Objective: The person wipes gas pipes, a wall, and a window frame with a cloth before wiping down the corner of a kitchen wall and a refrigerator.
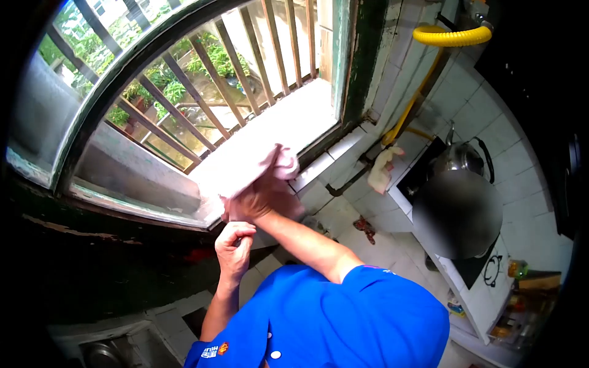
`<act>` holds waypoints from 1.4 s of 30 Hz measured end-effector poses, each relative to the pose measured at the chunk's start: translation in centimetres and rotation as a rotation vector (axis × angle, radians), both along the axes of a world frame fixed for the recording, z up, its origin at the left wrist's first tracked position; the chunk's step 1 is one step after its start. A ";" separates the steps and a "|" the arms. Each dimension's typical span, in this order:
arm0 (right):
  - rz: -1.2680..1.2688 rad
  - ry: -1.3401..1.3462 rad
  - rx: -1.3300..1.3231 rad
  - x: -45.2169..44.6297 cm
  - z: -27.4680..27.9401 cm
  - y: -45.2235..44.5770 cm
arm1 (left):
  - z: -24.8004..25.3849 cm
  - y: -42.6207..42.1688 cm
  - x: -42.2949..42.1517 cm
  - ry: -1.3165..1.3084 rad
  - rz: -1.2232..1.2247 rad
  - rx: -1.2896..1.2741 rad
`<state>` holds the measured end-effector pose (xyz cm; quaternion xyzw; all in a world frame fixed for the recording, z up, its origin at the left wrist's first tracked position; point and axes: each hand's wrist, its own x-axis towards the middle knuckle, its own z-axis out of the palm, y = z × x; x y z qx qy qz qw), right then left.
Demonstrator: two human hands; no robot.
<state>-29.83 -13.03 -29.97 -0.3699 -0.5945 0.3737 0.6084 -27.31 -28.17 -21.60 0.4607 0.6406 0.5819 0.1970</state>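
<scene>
My right hand (pixel 253 202) reaches over the window sill (pixel 236 147), its fingers wrapped in a pinkish cloth (pixel 283 164). Folds of the cloth stand up past the fingers, and part of it hangs below the wrist. My left hand (pixel 234 248) is closed, its fingers curled, just below the right hand and near the lower corner of the window frame (pixel 147 218). What it holds, if anything, is hidden. Strong light washes out the sill around the cloth.
Upright bars (pixel 211 73) stand outside the window, with plants behind them. To the right are a yellow hose (pixel 451 35), a kettle (pixel 457 158) on a stove, and a light cloth (pixel 381 172) by the pipe. A red-brown item (pixel 364 230) lies on the tiled floor.
</scene>
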 end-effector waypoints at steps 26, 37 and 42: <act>-0.280 0.028 0.040 -0.7 4.9 0.1 | 2.0 -0.1 -3.7 0.241 -0.368 0.061; -0.265 0.072 0.085 1.6 3.7 3.4 | 1.9 1.0 -1.4 0.148 -0.279 0.033; -0.197 0.225 -0.012 5.0 8.8 10.6 | 3.6 2.3 0.0 0.270 -0.303 0.042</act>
